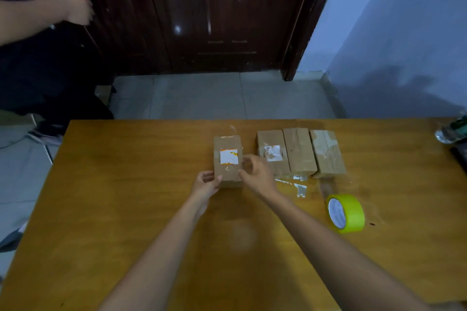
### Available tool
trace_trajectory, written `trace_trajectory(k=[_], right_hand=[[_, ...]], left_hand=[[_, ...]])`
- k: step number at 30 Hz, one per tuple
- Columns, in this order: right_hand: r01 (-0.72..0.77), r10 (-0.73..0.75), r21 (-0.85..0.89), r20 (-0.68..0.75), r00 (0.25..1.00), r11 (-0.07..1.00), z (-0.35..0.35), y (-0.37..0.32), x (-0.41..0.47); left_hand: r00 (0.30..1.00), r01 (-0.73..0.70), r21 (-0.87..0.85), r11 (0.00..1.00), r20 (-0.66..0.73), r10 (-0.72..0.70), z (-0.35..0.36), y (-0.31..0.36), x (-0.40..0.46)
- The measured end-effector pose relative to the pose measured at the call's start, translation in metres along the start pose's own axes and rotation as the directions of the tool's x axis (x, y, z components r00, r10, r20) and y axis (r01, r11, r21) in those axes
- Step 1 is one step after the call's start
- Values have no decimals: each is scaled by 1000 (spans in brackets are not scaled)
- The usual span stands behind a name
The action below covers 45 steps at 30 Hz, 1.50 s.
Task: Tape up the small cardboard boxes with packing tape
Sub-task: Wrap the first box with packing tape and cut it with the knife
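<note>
head cam: the box being worked on (228, 159) sat on the wooden table (126, 197), about mid-table and a bit left of the others. it had a white label with an orange strip along the top (228, 156), but the print was too blurry to read. left hand (207, 182) gripped the near left corner, thumb on top. right hand (256, 171) had its fingers curled at the box's right edge, looked like pinching it there.

just to the right, three more small boxes (300, 151) sat side by side touching, the leftmost with a torn white sticker (272, 153), nothing legible. loose clear tape scraps (298, 185) lay near them, and a yellow-green tape roll (345, 212) stood on its edge nearer right.

room: grey tile floor (202, 96), dark wooden door (214, 12), pale blue wall (404, 33). another person's hands (75, 5) were far left, and a plastic bottle (452, 129) lay at the right edge.
</note>
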State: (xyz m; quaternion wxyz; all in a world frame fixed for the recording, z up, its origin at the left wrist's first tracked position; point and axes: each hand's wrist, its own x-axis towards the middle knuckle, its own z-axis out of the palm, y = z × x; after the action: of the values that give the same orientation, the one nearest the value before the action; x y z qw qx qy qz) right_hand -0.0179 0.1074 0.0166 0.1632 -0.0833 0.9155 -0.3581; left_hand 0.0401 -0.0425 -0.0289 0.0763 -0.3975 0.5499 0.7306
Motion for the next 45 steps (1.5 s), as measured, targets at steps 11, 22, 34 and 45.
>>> trace_trajectory(k=[11,22,34,45], right_hand=[[-86,93,145,-44,995,986,24,4,-43],[-84,74,168,64,995,982,35,46,-103],[-176,70,280,352,933,944,36,79,-166],[-35,-58,-231,-384,922,972,-86,97,-135]], left_hand=[[982,-58,112,992,186,36,-37,-10,-39],[997,-65,237,969,65,51,-24,-77,-100],[980,-91,437,895,-118,157,-19,-149,-137],[941,-153,702,696,-111,319,-15,-134,-119]])
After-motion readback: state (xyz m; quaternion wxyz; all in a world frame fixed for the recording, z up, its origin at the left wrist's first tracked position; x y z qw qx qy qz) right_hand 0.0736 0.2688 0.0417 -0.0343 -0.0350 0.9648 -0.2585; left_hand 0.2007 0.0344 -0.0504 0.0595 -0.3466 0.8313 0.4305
